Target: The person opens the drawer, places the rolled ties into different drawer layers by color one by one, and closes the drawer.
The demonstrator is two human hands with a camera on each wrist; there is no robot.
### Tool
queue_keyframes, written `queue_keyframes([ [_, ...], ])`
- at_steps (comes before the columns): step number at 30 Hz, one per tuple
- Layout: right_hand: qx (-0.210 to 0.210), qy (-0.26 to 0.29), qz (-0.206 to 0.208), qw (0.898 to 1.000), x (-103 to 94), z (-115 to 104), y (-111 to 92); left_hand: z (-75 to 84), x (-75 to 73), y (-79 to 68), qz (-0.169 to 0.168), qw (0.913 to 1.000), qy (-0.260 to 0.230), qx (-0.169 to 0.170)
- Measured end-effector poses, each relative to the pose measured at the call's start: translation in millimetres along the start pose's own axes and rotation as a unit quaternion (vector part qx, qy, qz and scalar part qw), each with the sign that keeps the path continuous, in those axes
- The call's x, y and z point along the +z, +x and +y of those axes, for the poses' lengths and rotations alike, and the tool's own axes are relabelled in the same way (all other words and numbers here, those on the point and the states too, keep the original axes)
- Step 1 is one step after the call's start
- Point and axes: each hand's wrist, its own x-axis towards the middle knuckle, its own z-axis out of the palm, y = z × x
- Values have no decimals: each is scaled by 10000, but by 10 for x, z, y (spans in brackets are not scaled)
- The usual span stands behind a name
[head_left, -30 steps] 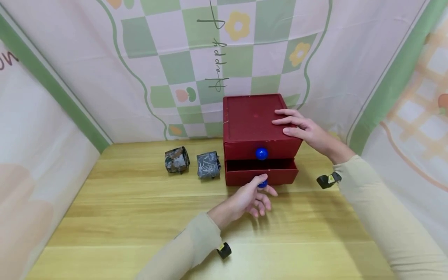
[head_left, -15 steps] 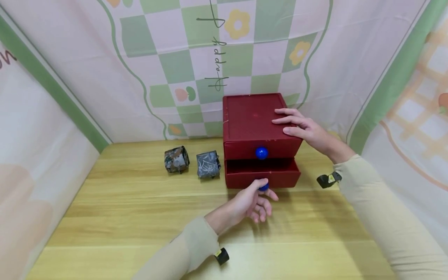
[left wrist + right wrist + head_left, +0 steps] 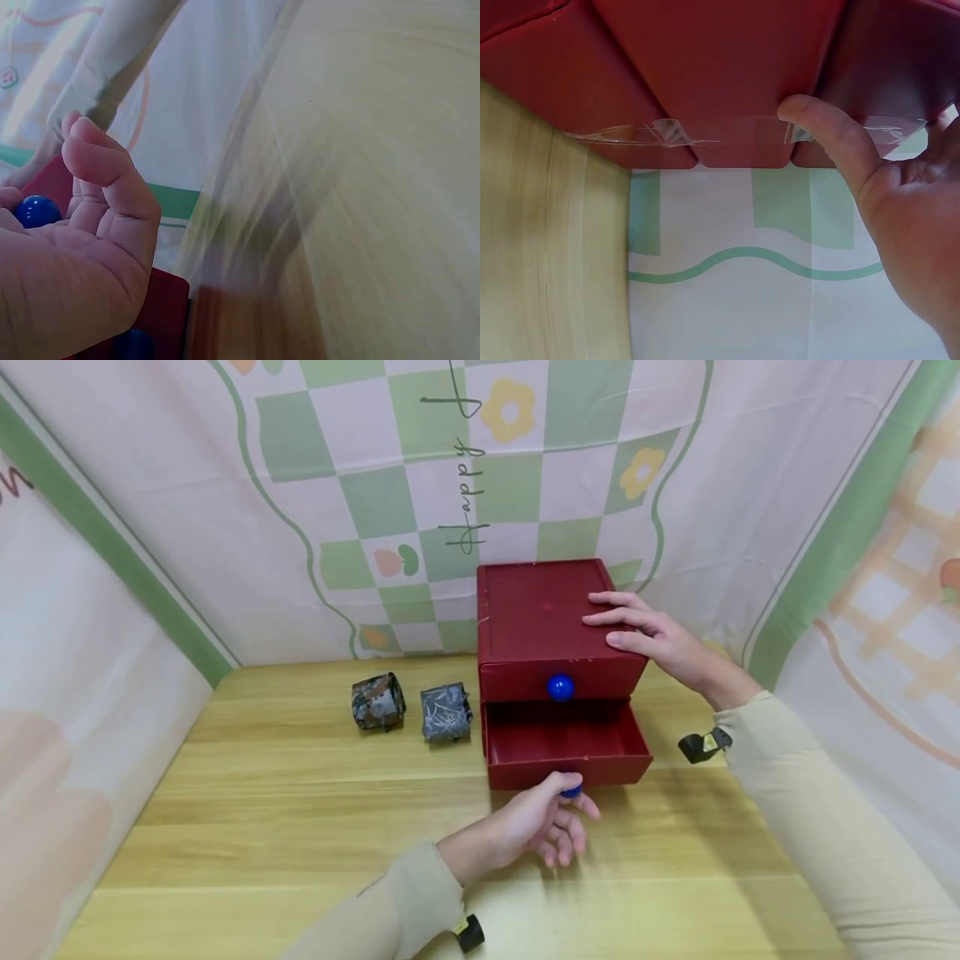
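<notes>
A dark red two-drawer box [image 3: 540,610] stands at the back of the table, each drawer with a round blue knob. Its lower drawer [image 3: 630,770] is pulled well out and its bare red inside shows; the upper drawer [image 3: 517,682] is closed. My left hand [image 3: 528,827] pinches the lower knob [image 3: 572,792] between thumb and index finger, the other fingers loosely bent below. On the right part of the box's top my right hand [image 3: 645,631] rests with spread fingers. In the right wrist view its thumb [image 3: 829,131] presses the box's side, near strips of clear tape.
Left of the box lie two small rolled camouflage-patterned cloth-like bundles, one brownish [image 3: 378,702] and one grey [image 3: 446,712]. A printed fabric backdrop [image 3: 360,510] rises behind the wooden table [image 3: 262,810] and along both sides.
My left hand has drawn the lower drawer farther out toward me, so more of its inside shows. The right hand stays in place on the box.
</notes>
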Motion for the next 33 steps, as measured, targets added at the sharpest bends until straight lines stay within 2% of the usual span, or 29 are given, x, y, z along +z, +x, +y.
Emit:
queue_keyframes([
  [10,36,-26,-7,10000,-4,16,1,-50,20,-65,-308,9993,47,-199],
  [22,72,9,-43,10000,-3,1,0,-102,69,-209,-387,9986,91,-359],
  [33,14,70,-17,10000,1,-6,-4,-161,127,-264,-527,9977,200,-368],
])
